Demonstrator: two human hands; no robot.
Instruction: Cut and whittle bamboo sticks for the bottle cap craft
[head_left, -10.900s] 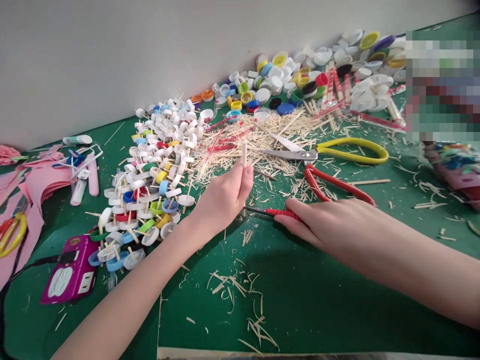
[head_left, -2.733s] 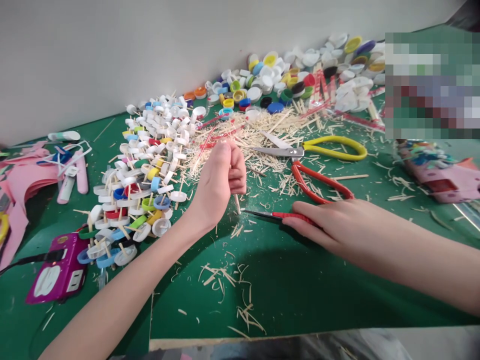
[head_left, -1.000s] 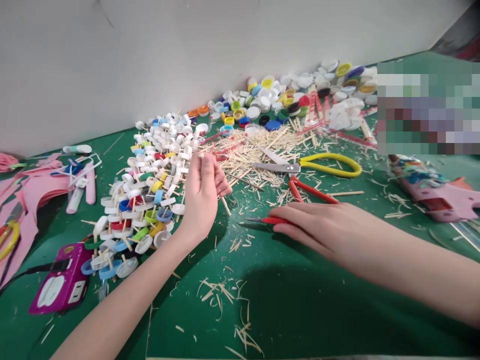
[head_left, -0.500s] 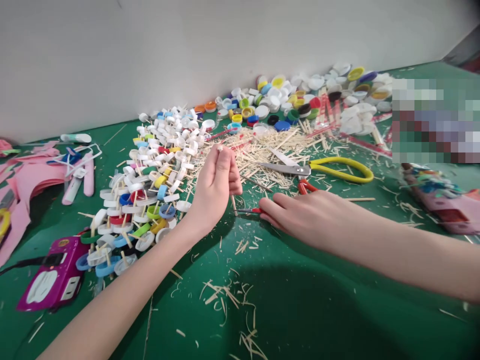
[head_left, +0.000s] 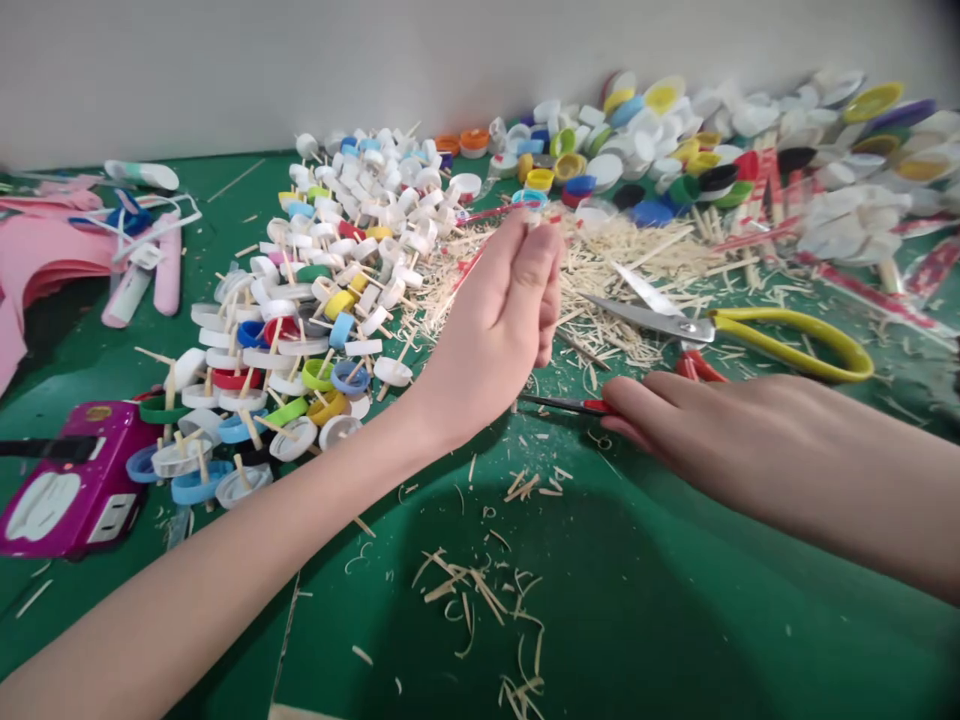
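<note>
My left hand [head_left: 506,300] is closed in a loose fist, thumb up, over the shavings. The wooden stick it held a moment earlier is hidden behind the fingers and wrist now. My right hand [head_left: 720,440], palm down, grips a thin dark blade with a red handle [head_left: 596,406]; its tip points left, just under my left hand. Just beyond my right hand a red loop handle [head_left: 699,366] shows, partly covered. Large scissors with yellow handles [head_left: 795,340] lie half spread behind it. Around my left hand is a heap of thin wooden sticks [head_left: 622,260].
Bottle caps with sticks through them [head_left: 330,300] crowd the left, and loose caps [head_left: 622,150] line the wall. A magenta device [head_left: 82,480], pink cloth [head_left: 52,245] and pink-handled tools [head_left: 169,265] lie at far left. Curled shavings [head_left: 465,590] are scattered on the green table [head_left: 600,640] in front.
The view has shifted, so the caps and scissors appear higher and farther apart. The stick seen below my left fist has gone out of sight. Both hands keep their grips.
</note>
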